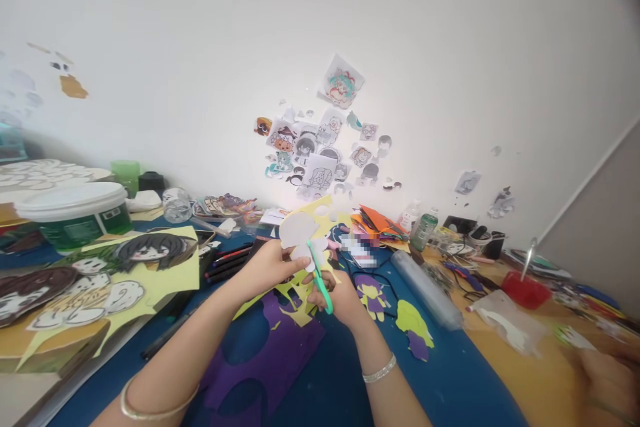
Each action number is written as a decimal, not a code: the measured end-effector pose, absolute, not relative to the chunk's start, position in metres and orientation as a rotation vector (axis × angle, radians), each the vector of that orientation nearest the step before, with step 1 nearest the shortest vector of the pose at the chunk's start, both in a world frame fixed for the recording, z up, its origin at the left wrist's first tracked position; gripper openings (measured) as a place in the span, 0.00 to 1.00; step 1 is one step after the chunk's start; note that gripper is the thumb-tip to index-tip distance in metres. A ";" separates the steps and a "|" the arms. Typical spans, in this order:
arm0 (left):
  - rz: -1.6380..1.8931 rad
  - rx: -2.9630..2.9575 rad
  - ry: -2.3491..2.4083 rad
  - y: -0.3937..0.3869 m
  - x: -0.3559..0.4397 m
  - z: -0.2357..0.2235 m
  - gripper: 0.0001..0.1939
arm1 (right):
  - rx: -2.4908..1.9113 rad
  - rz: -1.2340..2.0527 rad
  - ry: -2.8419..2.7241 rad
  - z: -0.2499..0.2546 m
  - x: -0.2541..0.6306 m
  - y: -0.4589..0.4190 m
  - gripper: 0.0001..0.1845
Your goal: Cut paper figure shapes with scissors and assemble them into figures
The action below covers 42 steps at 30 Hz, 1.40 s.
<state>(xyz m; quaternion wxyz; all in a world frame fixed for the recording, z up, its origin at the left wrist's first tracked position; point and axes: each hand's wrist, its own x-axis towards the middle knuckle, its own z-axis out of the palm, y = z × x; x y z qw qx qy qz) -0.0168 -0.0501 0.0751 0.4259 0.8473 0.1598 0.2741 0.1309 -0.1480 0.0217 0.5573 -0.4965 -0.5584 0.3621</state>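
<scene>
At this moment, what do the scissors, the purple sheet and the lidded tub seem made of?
Scissors: probably smooth plastic handles, judging by their even green colour; the blade material is unclear.
Purple sheet: matte card or thin foam, going by its flat colour and cut openings.
Lidded tub: likely smooth plastic, given the rounded, moulded-looking white rim.

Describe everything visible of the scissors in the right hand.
The scissors have a mint-green handle, plastic by its look, gripped in the right hand. They point away from the person, angled slightly left. Their front end overlaps, in this view, the pale cut-out held by the left hand. Whether the blades are parted is unclear.
</scene>
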 end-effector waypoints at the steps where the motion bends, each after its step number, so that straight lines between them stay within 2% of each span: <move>1: 0.699 2.131 0.408 -0.051 -0.016 0.076 0.13 | -1.170 0.854 -1.316 0.022 0.131 -0.148 0.18; 19: 0.665 2.006 0.309 -0.062 -0.015 0.081 0.12 | -1.173 0.861 -1.270 0.023 0.129 -0.149 0.19; 24: 0.752 1.994 0.359 -0.061 -0.012 0.079 0.13 | -1.158 0.847 -1.290 0.023 0.130 -0.149 0.19; 31: 0.886 1.988 0.494 -0.068 -0.002 0.074 0.14 | -1.119 0.804 -1.245 0.020 0.132 -0.147 0.23; 42: 1.011 1.766 0.580 -0.081 0.004 0.071 0.17 | -0.999 0.726 -1.265 0.016 0.131 -0.145 0.23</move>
